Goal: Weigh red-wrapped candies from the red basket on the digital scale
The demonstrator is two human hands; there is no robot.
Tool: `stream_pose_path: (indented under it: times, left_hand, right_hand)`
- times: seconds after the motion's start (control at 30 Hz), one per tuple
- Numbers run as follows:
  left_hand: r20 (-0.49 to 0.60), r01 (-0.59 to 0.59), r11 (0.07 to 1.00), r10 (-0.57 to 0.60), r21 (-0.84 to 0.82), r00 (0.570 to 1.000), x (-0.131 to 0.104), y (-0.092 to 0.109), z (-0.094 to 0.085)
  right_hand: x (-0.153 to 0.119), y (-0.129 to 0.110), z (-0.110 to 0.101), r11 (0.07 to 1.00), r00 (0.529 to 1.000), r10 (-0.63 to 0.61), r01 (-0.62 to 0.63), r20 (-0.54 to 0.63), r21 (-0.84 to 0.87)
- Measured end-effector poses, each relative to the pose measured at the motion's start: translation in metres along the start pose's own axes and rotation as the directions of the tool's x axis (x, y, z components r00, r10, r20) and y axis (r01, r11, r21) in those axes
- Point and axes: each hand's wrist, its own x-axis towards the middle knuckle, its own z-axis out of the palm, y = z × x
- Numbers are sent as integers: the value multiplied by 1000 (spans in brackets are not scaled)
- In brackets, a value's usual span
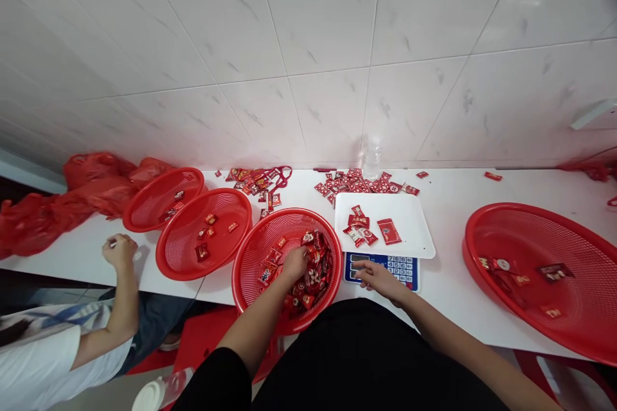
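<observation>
My left hand [295,264] reaches down into a red mesh basket [249,250] among many small red wrapped packets [315,270]; its fingertips are hidden by the hand and packets. My right hand [377,277] hovers over the blue keypad of a scale [405,271], fingers apart, with nothing in it. On the scale's white tray [417,228] lie several small packets [357,226] in a pile and a larger flat red packet [389,231] to their right.
Two more red baskets [226,205] [147,202] stand at left, beside red plastic bags [103,183] and a person's hand [119,250]. Loose packets [357,181] and a clear bottle [373,159] lie behind the tray. A large red basket [592,282] is at right.
</observation>
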Motion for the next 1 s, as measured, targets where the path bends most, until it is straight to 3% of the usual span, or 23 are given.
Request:
stream_pose_path:
  times: [0.17,0.37,0.53,0.7,0.77,0.87,1.0]
  left_hand:
    - [-51,16,1000,-17,-4,999,10,5,-13]
    - [27,41,972,-48,232,998,13,10,-8]
    - [55,40,978,-53,204,997,17,17,-4]
    - [75,12,986,-25,168,997,17,20,-12]
    - [17,3,997,-5,83,1000,15,27,-20]
    - [-99,-54,982,36,-183,994,13,50,-37]
    - [-62,-97,811,75,-577,995,12,98,-45]
  right_hand:
    - [1,7,0,1000,1000,14,-14,-10,24]
    - [3,9,1,999,1000,7,-7,1,32]
    - [1,9,-1,999,1000,6,-5,-27,32]
    - [-2,11,-4,999,999,10,-8,-41,48]
    - [-2,12,-6,999,999,14,-12,-38,53]
    - [-3,15,-8,998,999,18,-15,-45,65]
    - [-2,18,-10,997,997,34,-30,-68,68]
